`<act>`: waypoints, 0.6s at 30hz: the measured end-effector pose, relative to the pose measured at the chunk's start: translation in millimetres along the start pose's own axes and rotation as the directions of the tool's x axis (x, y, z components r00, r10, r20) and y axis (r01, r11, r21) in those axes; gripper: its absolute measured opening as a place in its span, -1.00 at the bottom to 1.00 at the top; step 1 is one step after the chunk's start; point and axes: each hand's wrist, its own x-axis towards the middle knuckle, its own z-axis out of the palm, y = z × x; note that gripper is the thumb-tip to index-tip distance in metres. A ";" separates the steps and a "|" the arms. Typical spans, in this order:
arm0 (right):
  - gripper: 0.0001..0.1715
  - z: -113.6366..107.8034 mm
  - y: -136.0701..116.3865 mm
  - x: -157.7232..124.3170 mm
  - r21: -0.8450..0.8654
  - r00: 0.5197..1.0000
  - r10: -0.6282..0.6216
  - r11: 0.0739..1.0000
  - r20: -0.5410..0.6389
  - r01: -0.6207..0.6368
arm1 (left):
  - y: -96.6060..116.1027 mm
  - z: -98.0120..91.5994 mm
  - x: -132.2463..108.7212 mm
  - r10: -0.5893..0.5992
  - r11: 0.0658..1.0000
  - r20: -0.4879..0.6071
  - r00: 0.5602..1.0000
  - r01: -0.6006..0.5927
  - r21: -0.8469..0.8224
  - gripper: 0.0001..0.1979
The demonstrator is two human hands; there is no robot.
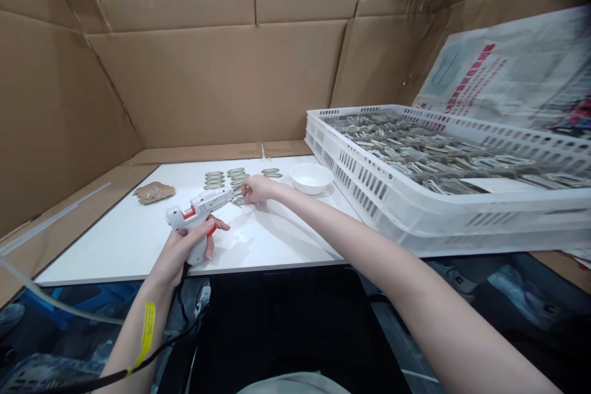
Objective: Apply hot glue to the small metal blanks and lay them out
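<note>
My left hand (187,246) is wrapped around the handle of a white hot glue gun (210,202) with a red trigger. Its nozzle points right, close to the fingertips of my right hand (257,189). Those fingers are pinched together low over the white board (138,234); whatever is between them is too small and partly hidden to name. Small oval greenish pieces (213,181) with light rims lie in short stacked columns just beyond. A few more oval pieces (270,171) lie to the right, beside a white bowl (311,187).
A large white perforated crate (364,188) full of flat pieces in rows stands at the right. A torn cardboard scrap (154,193) lies at the board's left. Cardboard walls (217,86) enclose the back. The gun's black cord (159,354) hangs along my left forearm.
</note>
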 end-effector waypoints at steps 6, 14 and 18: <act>-0.93 6.2 2.8 -10.4 0.059 0.996 0.002 0.998 -0.089 0.003 | -3.3 -1.9 -0.8 -0.005 1.000 -0.009 1.000 0.006 0.024 -0.64; -0.92 24.7 16.6 -59.3 0.604 0.909 0.180 0.791 -0.376 0.093 | -13.0 -8.8 -0.8 0.126 0.991 0.095 0.987 -0.130 0.035 -0.72; -0.77 45.2 19.6 -94.2 0.829 0.890 0.261 0.525 -0.373 0.193 | -14.8 -10.9 -4.8 0.166 0.972 0.161 0.973 -0.189 0.139 -0.69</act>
